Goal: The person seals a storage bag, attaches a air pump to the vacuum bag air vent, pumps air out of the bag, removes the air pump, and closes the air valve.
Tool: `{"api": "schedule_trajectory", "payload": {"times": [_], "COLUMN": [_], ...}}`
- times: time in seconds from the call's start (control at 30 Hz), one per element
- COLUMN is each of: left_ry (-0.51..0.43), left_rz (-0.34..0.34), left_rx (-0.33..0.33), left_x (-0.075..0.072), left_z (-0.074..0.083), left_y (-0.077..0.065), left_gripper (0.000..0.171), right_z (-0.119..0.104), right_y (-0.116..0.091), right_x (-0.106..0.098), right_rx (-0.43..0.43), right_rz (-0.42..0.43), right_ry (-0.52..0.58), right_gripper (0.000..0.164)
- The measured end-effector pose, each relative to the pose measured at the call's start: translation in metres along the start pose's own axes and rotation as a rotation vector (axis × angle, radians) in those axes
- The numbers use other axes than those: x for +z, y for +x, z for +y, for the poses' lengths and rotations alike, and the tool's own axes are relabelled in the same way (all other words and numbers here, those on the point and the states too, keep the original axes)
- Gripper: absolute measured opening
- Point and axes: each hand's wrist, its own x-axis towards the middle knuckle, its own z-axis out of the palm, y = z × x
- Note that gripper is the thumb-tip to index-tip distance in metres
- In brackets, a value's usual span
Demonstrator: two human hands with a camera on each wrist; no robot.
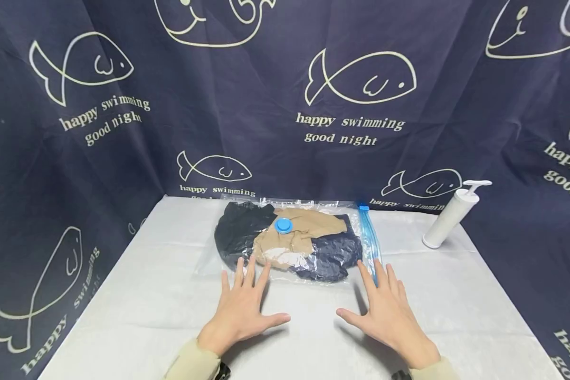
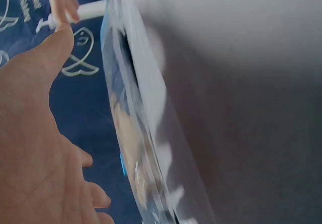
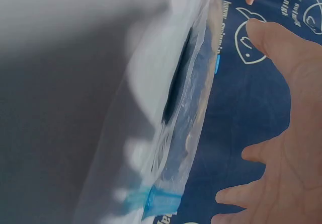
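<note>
A clear vacuum storage bag (image 1: 204,261) lies flat across the table, with a round blue valve (image 1: 283,226) on top and a blue zip slider (image 1: 363,207) at its right end. Through the plastic show a black garment (image 1: 239,232), a tan garment (image 1: 309,222) and a dark navy garment (image 1: 330,258). My left hand (image 1: 241,309) has its fingers spread over the bag's near left edge. Near the bag's right corner is my right hand (image 1: 387,314), also spread. Both palms face down and hold nothing; whether the fingertips touch the plastic I cannot tell.
A white hand pump (image 1: 451,219) with a T-shaped handle stands at the back right of the white-covered table (image 1: 456,295). Behind and beside the table hangs a dark blue curtain (image 1: 275,105) printed with fish.
</note>
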Motion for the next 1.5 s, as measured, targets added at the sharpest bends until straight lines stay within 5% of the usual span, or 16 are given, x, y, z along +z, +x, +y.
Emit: {"api": "schedule_trajectory", "payload": {"times": [0.4,0.9,1.17,1.5], "left_ry": [0.109,0.19,0.15,0.161], "left_rz": [-0.065,-0.083,-0.109,-0.091], "left_rx": [0.176,0.268,0.296,0.309], "left_x": [0.006,0.013,0.016,0.015], "left_z": [0.021,0.057,0.081,0.092], "left_y": [0.009,0.033,0.046,0.07], "left_gripper": [0.12,0.116,0.114,0.113], "right_z": [0.019,0.039,0.045,0.057], "right_y": [0.003,0.012,0.028,0.05], "right_x": [-0.015,-0.026,-0.029,-0.031], "right_rx": [-0.036,-0.05,-0.053,-0.001], "right_rz": [-0.033,-0.068,-0.058,-0.08], "right_ry": [-0.039,-0.073,-0.083,-0.063], "right_gripper": [0.117,0.117,0.115,0.118]}}
